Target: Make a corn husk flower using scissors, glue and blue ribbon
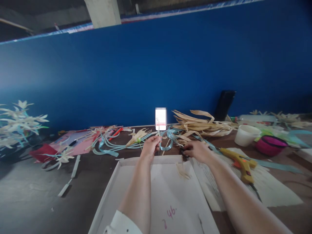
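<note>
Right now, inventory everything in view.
Panel: one, blue, back
Pillar: one, pale, top
Flowers: bunch, white, far left
Item: one, red, left
Sheets: count unclear, pink, left
Ribbons: several, light blue, centre
Screen: one, white, back
Husks: pile, tan, right
Upright object: one, black, back
Tub: one, white, right
Pouch: one, magenta, right
Glue gun: one, yellow, right
Paper: count unclear, pale, right
Tray: one, white, front
Tabletop: one, dark, below
Left hand: one, bare, centre
Right hand: one, bare, right

left sleeve [123, 223]: white, small dark dots | left hand [151, 147]: bare | right hand [195, 150]: bare
</note>
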Tool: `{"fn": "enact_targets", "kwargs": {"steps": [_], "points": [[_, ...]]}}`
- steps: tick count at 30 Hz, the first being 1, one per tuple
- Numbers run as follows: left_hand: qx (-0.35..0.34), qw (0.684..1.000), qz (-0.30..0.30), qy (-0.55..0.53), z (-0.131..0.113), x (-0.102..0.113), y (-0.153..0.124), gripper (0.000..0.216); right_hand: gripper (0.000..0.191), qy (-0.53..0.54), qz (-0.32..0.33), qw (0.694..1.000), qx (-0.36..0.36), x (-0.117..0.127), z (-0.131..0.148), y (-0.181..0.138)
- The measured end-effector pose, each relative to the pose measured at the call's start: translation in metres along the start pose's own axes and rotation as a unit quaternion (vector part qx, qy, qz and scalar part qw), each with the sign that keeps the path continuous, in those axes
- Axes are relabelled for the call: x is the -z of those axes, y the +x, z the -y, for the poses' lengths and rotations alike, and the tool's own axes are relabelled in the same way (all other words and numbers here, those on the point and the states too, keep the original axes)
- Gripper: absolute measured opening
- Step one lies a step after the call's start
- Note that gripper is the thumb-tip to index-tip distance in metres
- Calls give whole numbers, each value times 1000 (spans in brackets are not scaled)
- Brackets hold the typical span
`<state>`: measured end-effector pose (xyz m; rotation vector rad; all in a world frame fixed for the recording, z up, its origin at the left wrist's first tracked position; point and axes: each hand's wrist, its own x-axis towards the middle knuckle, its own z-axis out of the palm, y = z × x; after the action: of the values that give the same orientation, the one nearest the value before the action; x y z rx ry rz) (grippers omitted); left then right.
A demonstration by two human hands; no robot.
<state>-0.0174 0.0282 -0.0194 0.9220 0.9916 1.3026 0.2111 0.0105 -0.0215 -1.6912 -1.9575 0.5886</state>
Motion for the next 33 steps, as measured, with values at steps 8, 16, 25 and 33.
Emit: {"fn": "enact_targets", "kwargs": {"steps": [8,16,25,33], "points": [[-4,999,7,39,-1,-2,-3,37,27,-90,-49,992,-68,5,6,-1],[-6,998,8,68,1,-1,-2,35,24,-153,-35,987,-21,2,6,-2],[-2,996,-4,85,-1,-5,-6,31,23,-168,-39,983,-55,0,6,1],[-15,996,11,91,2,-4,-3,33,27,-216,-32,970,-110,4,21,-4]]}}
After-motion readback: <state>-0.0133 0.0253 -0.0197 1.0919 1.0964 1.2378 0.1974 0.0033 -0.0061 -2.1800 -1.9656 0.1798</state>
